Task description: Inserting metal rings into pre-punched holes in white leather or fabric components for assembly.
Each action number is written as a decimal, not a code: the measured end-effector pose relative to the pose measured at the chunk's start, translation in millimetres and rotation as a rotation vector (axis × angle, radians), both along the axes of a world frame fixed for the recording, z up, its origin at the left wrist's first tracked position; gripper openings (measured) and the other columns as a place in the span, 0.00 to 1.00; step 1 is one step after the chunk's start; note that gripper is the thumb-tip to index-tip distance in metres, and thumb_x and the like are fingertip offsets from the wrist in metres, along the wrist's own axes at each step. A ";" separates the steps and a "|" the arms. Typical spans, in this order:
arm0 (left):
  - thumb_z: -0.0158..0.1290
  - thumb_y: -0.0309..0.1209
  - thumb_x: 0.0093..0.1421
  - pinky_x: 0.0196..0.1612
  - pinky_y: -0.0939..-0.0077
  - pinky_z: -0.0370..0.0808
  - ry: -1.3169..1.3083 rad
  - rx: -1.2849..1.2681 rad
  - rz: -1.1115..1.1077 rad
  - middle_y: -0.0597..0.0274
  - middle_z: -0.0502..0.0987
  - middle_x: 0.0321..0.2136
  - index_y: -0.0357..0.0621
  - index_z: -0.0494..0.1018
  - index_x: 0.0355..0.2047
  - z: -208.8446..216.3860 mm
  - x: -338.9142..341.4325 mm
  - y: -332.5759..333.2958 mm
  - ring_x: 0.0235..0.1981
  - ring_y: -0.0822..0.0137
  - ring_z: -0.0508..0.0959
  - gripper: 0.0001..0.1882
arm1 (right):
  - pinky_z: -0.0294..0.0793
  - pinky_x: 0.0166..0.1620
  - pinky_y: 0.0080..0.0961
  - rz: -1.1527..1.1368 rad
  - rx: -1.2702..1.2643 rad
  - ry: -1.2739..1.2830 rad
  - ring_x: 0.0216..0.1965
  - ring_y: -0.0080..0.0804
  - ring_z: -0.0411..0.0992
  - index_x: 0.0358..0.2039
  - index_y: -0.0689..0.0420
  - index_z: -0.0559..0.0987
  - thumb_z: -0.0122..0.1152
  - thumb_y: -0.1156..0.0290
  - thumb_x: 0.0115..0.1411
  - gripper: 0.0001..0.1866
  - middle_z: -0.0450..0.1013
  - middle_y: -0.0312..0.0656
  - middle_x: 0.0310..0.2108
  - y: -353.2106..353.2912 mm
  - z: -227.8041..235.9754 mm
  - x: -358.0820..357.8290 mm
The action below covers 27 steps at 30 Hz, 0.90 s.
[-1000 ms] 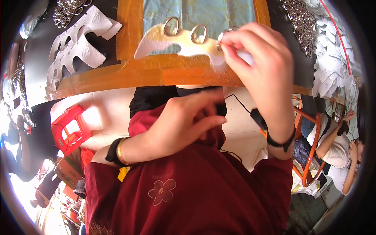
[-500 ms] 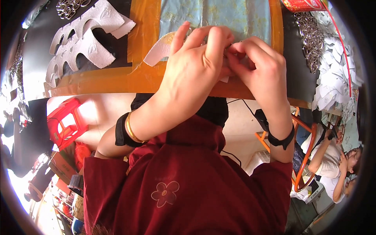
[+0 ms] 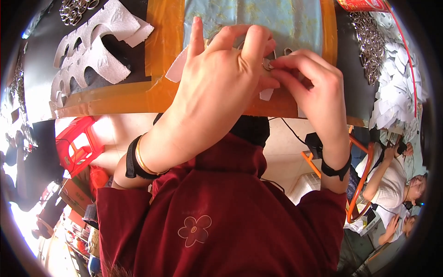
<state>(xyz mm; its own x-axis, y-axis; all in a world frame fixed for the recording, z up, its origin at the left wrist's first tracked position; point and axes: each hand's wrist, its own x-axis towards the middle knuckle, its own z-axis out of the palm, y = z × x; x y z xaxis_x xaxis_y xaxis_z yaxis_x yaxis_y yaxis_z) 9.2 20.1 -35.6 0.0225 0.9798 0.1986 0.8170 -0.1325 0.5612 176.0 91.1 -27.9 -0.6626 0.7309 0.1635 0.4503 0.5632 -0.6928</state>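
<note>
My left hand lies over a white curved padded-looking piece, whose end sticks out past the little-finger side. Its thumb and fingers are closed on the other part of it, with the little finger raised. My right hand pinches beside a small silver metal ring, just at the left thumb and fingertips. Part of another ring shows behind the right fingers. A small white tab pokes out below the left thumb. Most of the held piece is hidden under my left hand.
A blue-grey sheet bordered by orange tape covers the black table's middle. White scalloped pieces lie at left, near metal rings. More rings and a heap of white pieces are at right. A person sits beyond.
My right hand has moved slightly right and down, opening a small gap that shows the ring. My left hand has shifted a little left.
</note>
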 end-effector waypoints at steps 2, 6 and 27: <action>0.62 0.31 0.50 0.61 0.37 0.53 0.026 -0.004 0.014 0.73 0.80 0.43 0.46 0.62 0.48 0.7 5.2 -1.1 0.51 0.61 0.72 0.27 | 0.73 0.30 0.30 0.024 -0.044 -0.010 0.26 0.42 0.74 0.28 0.63 0.77 0.63 0.80 0.50 0.04 0.73 0.45 0.26 3.3 4.9 -0.7; 0.62 0.31 0.50 0.59 0.35 0.55 0.090 0.018 0.057 0.73 0.79 0.43 0.46 0.62 0.48 -2.7 12.2 -2.4 0.50 0.61 0.73 0.27 | 0.73 0.31 0.34 0.147 0.091 -0.159 0.27 0.47 0.73 0.28 0.63 0.78 0.63 0.80 0.49 0.04 0.74 0.48 0.27 12.1 15.3 -5.8; 0.55 0.27 0.51 0.52 0.26 0.61 0.222 0.058 -0.032 0.60 0.76 0.17 0.40 0.67 0.37 6.3 8.8 -3.0 0.50 0.59 0.75 0.12 | 0.73 0.29 0.30 0.287 0.450 0.042 0.28 0.38 0.71 0.26 0.61 0.75 0.69 0.79 0.38 0.13 0.67 0.40 0.25 -0.4 -13.3 10.4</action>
